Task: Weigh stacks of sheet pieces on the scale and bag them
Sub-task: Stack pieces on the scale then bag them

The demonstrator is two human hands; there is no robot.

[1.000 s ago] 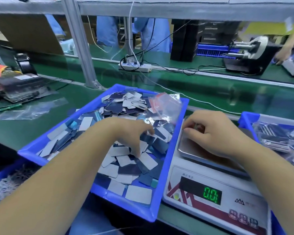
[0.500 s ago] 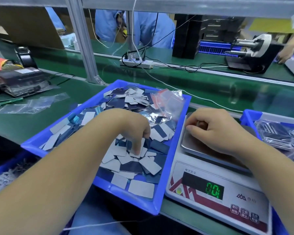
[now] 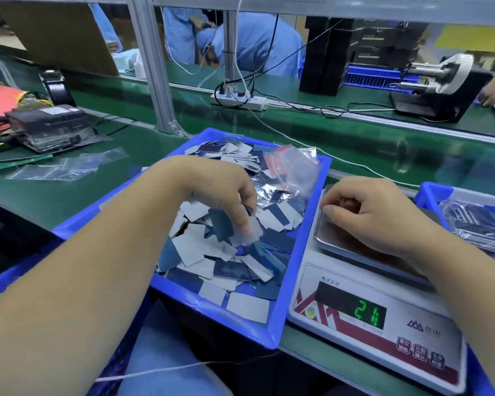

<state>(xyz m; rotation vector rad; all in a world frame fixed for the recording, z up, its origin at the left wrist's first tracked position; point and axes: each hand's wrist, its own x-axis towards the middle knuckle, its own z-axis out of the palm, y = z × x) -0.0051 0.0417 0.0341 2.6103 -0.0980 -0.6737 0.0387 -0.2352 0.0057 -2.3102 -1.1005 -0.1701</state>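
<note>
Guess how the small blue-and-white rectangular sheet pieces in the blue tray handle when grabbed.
The small blue-and-white rectangular sheet pieces look thin and flat, so probably light. They overlap loosely in the blue plastic tray, so likely slide apart. The left hand lifts a few; edges look straight, suggesting some stiffness.

A single head-worn wide-angle view looks forward and down, close over a blue tray at 12 o'clock and a scale at 2 o'clock.

The scale, under the right hand, carries a green lit display below that hand's wrist; its digits look like 2.1, though blurred. Above the display stands the print 电子天平. Its logo and button labels are too small to read.
</note>
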